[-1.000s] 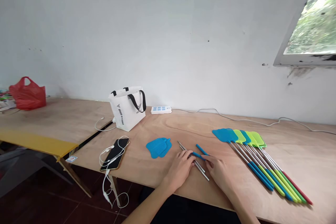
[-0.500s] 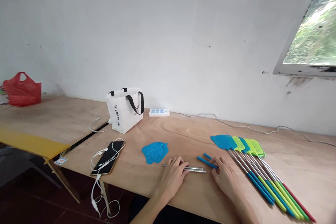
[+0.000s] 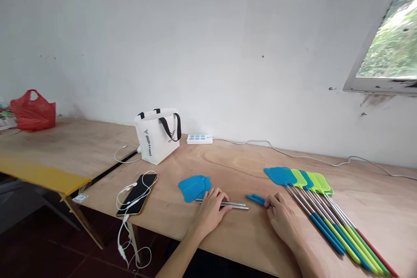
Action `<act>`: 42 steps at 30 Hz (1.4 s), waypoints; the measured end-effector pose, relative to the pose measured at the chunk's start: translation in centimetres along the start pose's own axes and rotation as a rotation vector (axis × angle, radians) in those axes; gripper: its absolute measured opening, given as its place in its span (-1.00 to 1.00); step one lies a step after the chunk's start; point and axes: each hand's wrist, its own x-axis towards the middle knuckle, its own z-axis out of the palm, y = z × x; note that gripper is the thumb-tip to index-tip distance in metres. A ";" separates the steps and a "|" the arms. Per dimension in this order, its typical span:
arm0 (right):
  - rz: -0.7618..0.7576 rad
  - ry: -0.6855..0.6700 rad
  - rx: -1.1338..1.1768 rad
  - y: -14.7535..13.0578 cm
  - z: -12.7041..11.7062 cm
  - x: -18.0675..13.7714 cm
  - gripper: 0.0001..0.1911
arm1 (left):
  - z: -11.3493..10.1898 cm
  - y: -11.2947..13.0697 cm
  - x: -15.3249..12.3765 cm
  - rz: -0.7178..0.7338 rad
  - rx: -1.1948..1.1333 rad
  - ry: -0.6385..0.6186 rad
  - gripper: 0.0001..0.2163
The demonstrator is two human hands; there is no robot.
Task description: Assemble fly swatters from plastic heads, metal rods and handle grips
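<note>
My left hand (image 3: 211, 211) lies flat on two thin metal rods (image 3: 235, 205) that rest side by side on the wooden table (image 3: 234, 230), fingers stretched over them. Just behind its fingertips lie two loose blue swatter heads (image 3: 193, 188), overlapping. My right hand (image 3: 282, 218) rests palm down with its fingertips on two short blue handle sleeves (image 3: 256, 200), which lie to the right of the rods' ends. Both hands stay near the table's front edge.
A row of several assembled blue and green fly swatters (image 3: 321, 206) lies to the right. A phone with white earphones (image 3: 137, 187), a white tote bag (image 3: 158, 134), a power strip (image 3: 199, 139) and a red plastic bag (image 3: 32, 116) sit to the left.
The rods have gone from slanted to lying level across the table, and my left hand slid along them to the left. My right hand shifted slightly on the blue sleeves.
</note>
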 end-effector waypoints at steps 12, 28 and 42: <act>-0.037 -0.080 0.144 0.2 0.8 0.3 -0.64 | 0.5 -0.5 0.2 -0.010 -0.077 0.020 -0.93; 0.087 0.012 0.278 0.6 0.8 0.6 -0.62 | 0.7 -1.0 0.7 -0.003 -0.187 0.098 -0.90; -0.059 -0.013 0.452 -1.9 -0.2 0.5 -0.60 | 0.9 -1.0 0.6 0.018 -0.211 0.087 -0.88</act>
